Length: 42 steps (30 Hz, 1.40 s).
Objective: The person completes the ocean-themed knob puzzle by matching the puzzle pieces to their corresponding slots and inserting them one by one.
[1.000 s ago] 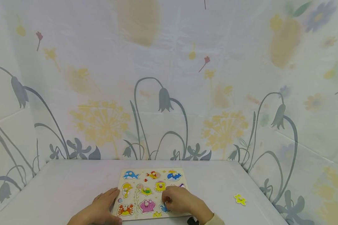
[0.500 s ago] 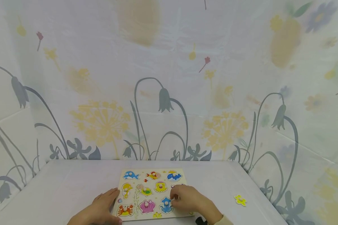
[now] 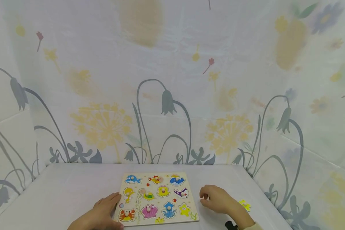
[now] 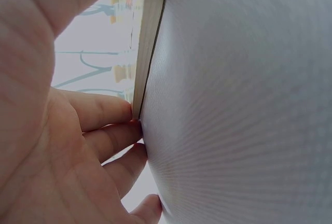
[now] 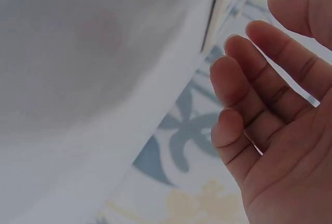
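Observation:
A wooden peg puzzle board with sea animals lies on the table. My left hand rests against its left edge, thumb at the near corner; in the left wrist view the fingertips touch the table beside the board's edge. To the right of the board, my right hand holds nothing, its fingers loosely bent. A blue squid piece and a purple orca piece sit in the board. The starfish shape there shows no knob. A loose yellow starfish piece lies beyond my right forearm, partly covered by it.
Other knobbed pieces in the board include a crab, a pink shell and a yellow octopus. The white table meets a flower-printed curtain at the back. A black object sits under my right wrist.
My right hand has moved right, off the board and onto the table side, uncovering the squid, orca and starfish shape. The left hand has stayed at the board's edge.

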Motion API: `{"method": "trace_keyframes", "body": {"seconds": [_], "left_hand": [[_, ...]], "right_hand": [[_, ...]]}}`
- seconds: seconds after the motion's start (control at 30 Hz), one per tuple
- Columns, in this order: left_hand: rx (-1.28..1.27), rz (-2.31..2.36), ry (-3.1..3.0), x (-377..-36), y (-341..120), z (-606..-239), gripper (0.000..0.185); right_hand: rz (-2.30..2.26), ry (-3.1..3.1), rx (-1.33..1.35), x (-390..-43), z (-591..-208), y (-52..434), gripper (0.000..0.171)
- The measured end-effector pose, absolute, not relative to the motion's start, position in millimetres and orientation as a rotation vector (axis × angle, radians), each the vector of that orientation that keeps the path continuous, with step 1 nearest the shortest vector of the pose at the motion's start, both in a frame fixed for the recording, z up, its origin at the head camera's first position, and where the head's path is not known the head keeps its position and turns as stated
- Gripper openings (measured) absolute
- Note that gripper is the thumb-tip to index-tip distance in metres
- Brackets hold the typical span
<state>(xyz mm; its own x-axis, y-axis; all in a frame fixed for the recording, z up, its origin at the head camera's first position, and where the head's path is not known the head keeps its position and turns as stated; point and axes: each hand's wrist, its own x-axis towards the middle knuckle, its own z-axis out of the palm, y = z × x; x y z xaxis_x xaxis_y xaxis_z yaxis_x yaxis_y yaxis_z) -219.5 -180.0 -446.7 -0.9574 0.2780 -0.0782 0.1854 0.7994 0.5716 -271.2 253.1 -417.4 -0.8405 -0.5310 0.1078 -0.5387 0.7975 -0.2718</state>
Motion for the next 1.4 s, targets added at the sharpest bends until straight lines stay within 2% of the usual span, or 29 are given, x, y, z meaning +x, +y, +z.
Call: {"method": "trace_keyframes", "body": {"seconds": [0.3, 0.67, 0.93, 1.4], "left_hand": [[0.4, 0.895, 2.835, -218.1, -181.8, -448.5, 0.106], [0.409, 0.889, 2.838, -219.8, -181.8, -449.6, 0.106], [0.405, 0.882, 2.834, -219.7, -181.9, -448.9, 0.106], [0.377, 0.86, 2.822, -221.8, -180.9, -448.0, 0.105]], "right_hand": [[0.429, -2.905, 0.761, -269.5, -412.6, 303.3, 0.006], [0.361, -2.933, 0.573, -269.7, -413.2, 342.8, 0.009], [0.365, -2.959, 0.536, -274.8, -422.3, 363.4, 0.011], [0.459, -3.044, 0.324, -272.8, -431.1, 378.6, 0.011]]}}
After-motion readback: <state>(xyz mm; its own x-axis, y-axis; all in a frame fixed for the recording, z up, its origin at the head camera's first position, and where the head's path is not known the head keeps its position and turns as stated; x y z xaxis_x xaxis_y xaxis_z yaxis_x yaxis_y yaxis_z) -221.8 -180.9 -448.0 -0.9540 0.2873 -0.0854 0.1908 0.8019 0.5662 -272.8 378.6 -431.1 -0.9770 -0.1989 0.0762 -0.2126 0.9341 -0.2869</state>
